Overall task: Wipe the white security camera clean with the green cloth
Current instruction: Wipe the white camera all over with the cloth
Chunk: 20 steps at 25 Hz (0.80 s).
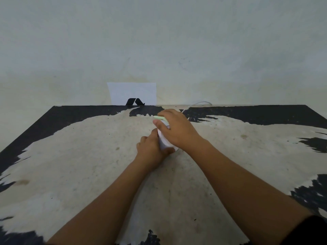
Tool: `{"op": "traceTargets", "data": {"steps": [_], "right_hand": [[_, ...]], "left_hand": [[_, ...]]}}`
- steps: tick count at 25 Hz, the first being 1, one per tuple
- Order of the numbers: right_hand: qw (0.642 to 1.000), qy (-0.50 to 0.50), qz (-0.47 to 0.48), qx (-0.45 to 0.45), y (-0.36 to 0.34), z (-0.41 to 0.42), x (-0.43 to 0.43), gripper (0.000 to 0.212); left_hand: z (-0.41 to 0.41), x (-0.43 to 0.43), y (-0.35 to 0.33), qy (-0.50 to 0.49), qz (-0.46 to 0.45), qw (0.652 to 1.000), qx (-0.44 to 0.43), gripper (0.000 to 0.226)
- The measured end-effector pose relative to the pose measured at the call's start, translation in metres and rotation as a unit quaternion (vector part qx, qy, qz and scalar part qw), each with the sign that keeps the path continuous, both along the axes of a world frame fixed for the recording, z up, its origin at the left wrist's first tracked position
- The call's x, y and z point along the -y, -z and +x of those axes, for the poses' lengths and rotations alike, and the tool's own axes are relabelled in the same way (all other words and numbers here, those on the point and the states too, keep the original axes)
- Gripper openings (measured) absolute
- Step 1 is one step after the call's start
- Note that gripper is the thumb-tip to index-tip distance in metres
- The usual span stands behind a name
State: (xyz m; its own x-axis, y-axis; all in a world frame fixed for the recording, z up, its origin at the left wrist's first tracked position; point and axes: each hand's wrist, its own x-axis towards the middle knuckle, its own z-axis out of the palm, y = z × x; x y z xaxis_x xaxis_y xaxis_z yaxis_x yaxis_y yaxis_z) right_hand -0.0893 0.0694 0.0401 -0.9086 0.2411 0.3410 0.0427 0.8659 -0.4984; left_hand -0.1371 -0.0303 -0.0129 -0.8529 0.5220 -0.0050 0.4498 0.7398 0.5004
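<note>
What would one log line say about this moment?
left hand: steadies white camera | right hand: presses green cloth on top | table: worn

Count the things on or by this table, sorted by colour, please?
White: 3 (camera, cable, paper sheet on the wall)
Green: 1 (cloth, under the right hand)
Total: 4
The left hand steadies the camera.

One camera (163,141), one cloth (159,117), two hands (152,147).
</note>
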Motion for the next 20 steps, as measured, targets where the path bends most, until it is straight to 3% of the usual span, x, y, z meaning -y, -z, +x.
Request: {"op": "traceTargets", "data": {"steps": [3,7,10,12,17,20], "right_hand": [[0.996,0.056,-0.074,-0.001,0.014,0.009,0.001,0.062],[0.997,0.066,0.046,-0.006,0.02,0.017,0.022,0.077],[0.988,0.073,0.132,0.024,0.008,0.009,0.02,0.074],[0.987,0.066,0.136,0.058,0.001,0.002,0.016,0.071],[0.99,0.08,-0.095,0.066,-0.006,-0.004,0.007,0.071],[0.976,0.107,-0.183,0.05,0.0,0.006,0.009,0.071]], "left_hand": [[0.004,0.002,-0.004,-0.013,0.021,1.0,-0.002,0.08],[0.004,0.009,-0.003,0.016,0.003,0.999,-0.035,0.054],[0.006,0.004,-0.006,0.015,0.0,1.0,-0.022,0.057],[0.003,0.002,-0.004,0.015,-0.004,1.0,-0.021,0.062],[0.003,0.005,0.003,0.0,0.042,0.999,-0.002,0.085],[0.003,0.004,0.002,-0.005,0.049,0.999,-0.014,0.083]]}}
